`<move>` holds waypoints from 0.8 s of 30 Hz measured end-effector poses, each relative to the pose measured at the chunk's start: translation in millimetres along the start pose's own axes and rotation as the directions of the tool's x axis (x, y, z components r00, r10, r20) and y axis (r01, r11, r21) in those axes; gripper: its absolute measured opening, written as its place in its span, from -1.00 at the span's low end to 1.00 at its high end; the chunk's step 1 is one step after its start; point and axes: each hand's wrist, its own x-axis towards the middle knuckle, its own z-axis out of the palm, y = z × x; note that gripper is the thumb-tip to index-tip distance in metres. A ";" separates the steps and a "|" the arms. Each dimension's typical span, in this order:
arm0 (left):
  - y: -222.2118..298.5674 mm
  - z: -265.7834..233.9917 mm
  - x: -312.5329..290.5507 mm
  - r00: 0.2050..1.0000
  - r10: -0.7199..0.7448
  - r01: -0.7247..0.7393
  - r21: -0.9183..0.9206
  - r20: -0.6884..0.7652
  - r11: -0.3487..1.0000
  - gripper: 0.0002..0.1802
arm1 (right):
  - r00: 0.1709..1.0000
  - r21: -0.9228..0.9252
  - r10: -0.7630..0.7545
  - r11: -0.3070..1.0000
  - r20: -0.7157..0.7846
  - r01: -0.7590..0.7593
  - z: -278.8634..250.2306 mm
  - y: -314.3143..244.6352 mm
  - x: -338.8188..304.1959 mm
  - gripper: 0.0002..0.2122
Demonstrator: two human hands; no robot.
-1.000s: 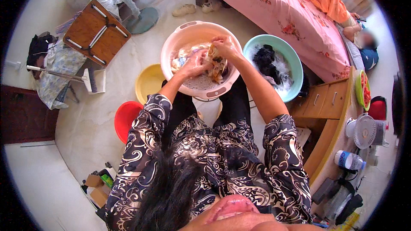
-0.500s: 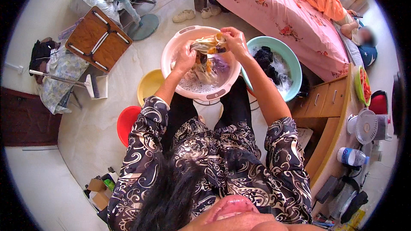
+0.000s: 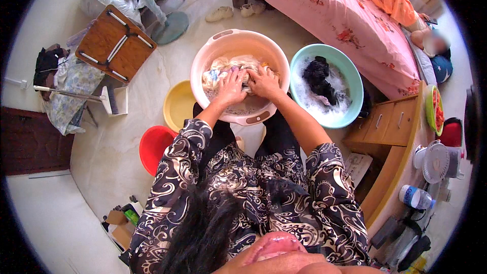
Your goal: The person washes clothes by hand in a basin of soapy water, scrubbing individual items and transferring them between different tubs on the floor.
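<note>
A pale pink basin (image 3: 200, 91) with soapy water is in front of me. Inside lies wet light cloth (image 3: 223, 65), cream with yellow and purple patches. Flat on the cloth's near side rests my left hand (image 3: 232, 88), its fingers stretched out and slightly apart. My right hand (image 3: 264, 82) lies close beside it with fingers spread over the cloth, touching it from above. Neither hand grips a fold that I can make out. To the right stands a turquoise basin (image 3: 359, 94) holding a dark wet garment (image 3: 319, 80) in suds.
A yellow basin (image 3: 177, 114) and a red basin (image 3: 151, 153) stand at left. Beyond are a folding table (image 3: 109, 38), a dustpan (image 3: 120, 102) and a fan base (image 3: 172, 26). A bed (image 3: 314, 15) with a person on it is far right, a wooden desk (image 3: 393, 122) nearer.
Both hands have come down from above the pink basin. The cloth they held up bunched now lies in the water under spread fingers.
</note>
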 end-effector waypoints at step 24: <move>-36.9 -53.2 32.4 0.970 -0.233 0.182 -0.826 0.063 0.533 -0.75 | 0.988 0.572 -0.137 0.817 0.074 0.070 -22.2 16.7 3.1 -0.45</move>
